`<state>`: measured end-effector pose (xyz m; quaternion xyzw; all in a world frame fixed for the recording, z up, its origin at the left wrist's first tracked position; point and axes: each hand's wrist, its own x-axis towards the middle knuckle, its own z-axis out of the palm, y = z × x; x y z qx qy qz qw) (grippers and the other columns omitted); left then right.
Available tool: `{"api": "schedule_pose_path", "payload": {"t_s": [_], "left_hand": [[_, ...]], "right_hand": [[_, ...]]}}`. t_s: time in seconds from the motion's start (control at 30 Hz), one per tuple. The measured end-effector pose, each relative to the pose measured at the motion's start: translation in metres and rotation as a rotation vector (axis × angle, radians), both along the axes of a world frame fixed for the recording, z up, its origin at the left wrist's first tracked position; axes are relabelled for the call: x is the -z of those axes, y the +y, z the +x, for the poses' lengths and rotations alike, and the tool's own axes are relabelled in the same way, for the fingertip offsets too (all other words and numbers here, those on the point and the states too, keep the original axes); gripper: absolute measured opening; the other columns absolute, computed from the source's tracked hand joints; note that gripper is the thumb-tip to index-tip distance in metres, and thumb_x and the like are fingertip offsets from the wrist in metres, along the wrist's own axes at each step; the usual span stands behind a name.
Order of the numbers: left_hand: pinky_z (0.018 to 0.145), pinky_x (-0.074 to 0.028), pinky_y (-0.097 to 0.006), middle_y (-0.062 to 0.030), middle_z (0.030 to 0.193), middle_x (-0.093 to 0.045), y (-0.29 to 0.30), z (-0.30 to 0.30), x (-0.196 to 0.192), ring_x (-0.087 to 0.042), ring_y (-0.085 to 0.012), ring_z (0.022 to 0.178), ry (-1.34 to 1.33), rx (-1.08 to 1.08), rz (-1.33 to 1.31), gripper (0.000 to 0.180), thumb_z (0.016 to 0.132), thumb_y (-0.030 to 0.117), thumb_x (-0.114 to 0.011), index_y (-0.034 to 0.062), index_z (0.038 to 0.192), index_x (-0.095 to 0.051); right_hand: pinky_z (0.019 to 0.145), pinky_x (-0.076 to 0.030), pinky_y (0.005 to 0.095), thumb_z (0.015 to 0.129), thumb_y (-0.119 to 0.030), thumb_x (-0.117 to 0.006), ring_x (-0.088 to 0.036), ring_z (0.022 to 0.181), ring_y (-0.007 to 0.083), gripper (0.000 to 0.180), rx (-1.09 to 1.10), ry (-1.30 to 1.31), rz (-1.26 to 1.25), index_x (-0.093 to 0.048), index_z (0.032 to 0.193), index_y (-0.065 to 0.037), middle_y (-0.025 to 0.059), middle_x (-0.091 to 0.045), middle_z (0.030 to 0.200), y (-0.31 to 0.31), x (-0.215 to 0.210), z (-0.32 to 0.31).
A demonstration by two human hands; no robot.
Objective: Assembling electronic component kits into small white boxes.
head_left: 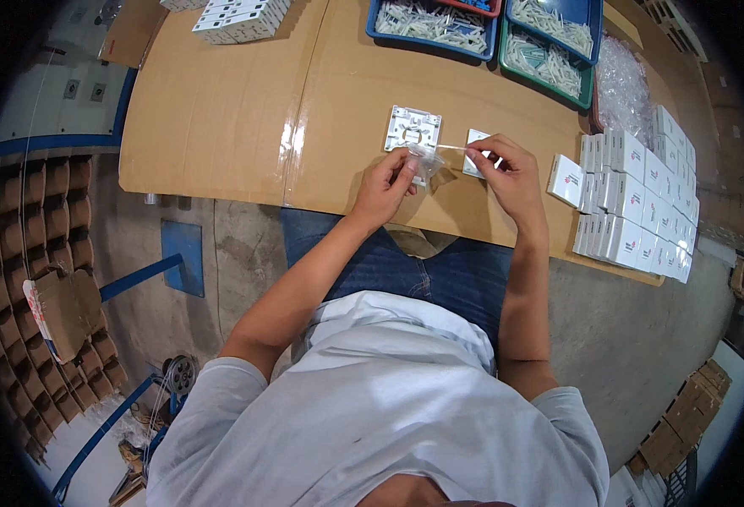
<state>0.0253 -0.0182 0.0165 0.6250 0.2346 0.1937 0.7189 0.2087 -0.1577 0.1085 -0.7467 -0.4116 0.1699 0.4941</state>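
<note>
My left hand pinches a small clear plastic bag at the table's near side. The fingers of my right hand are closed on a thin white stick-like piece, which points left toward the bag's mouth. Just beyond the bag lies a white plastic wall-plate housing, its ribbed inner side up. Under my right fingers a flat white square plate rests on the table, partly covered by the hand. Whether the piece's tip is inside the bag, I cannot tell.
Brown cardboard covers the table. At the back are a blue tray and a green tray of thin white pieces, beside clear plastic bags. Stacked white boxes stand right; more white units sit far left.
</note>
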Motion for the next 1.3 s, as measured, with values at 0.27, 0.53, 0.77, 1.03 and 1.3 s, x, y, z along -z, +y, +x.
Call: {"api": "schedule_pose_path", "payload": {"t_s": [0.27,0.53,0.77,1.03,1.3], "left_hand": [[0.063,-0.052,-0.027,-0.0059,0.087,-0.068,-0.003,0.000,0.006,-0.063,-0.0104,0.069,-0.010,-0.025,0.013,0.030,0.106,0.020,-0.059,-0.0034,0.124,-0.062],[0.064,-0.054,-0.027,-0.0066,0.088,-0.068,-0.001,-0.001,0.004,-0.064,-0.0109,0.069,0.004,-0.001,0.055,0.028,0.105,0.020,-0.060,-0.0032,0.121,-0.063],[0.066,-0.054,-0.027,-0.0067,0.087,-0.069,0.002,-0.001,0.001,-0.066,-0.0111,0.072,0.047,0.055,0.074,0.025,0.105,0.020,-0.060,-0.0023,0.116,-0.065],[0.066,-0.054,-0.028,-0.0080,0.086,-0.070,0.003,-0.001,0.007,-0.067,-0.0119,0.072,0.002,0.052,0.041,0.024,0.105,0.019,-0.059,-0.0028,0.111,-0.065],[0.066,-0.053,-0.028,-0.0067,0.083,-0.069,0.003,-0.001,0.002,-0.066,-0.0114,0.072,0.019,0.035,0.088,0.023,0.105,0.020,-0.058,-0.0020,0.109,-0.066]], "right_hand": [[0.060,-0.040,0.0256,0.091,-0.013,-0.074,-0.053,0.067,0.0093,0.013,-0.070,0.005,-0.130,-0.076,0.096,-0.001,0.0017,-0.067,0.083,0.000,-0.001,-0.005],[0.062,-0.043,0.0260,0.093,-0.012,-0.073,-0.055,0.070,0.0102,0.014,-0.114,0.009,-0.158,-0.076,0.101,-0.001,0.0037,-0.068,0.086,0.009,0.001,-0.011],[0.064,-0.044,0.0241,0.090,-0.008,-0.075,-0.056,0.074,0.0094,0.013,-0.130,0.106,-0.062,-0.077,0.102,-0.003,0.0026,-0.070,0.092,0.017,0.020,-0.022],[0.061,-0.043,0.0238,0.087,-0.011,-0.079,-0.051,0.066,0.0077,0.016,-0.056,0.180,-0.071,-0.075,0.101,-0.004,0.0019,-0.068,0.088,0.023,0.024,-0.030],[0.062,-0.042,0.0221,0.087,-0.009,-0.079,-0.049,0.068,0.0059,0.015,-0.072,0.191,-0.133,-0.075,0.101,-0.003,-0.0004,-0.070,0.090,0.021,0.020,-0.030]]}}
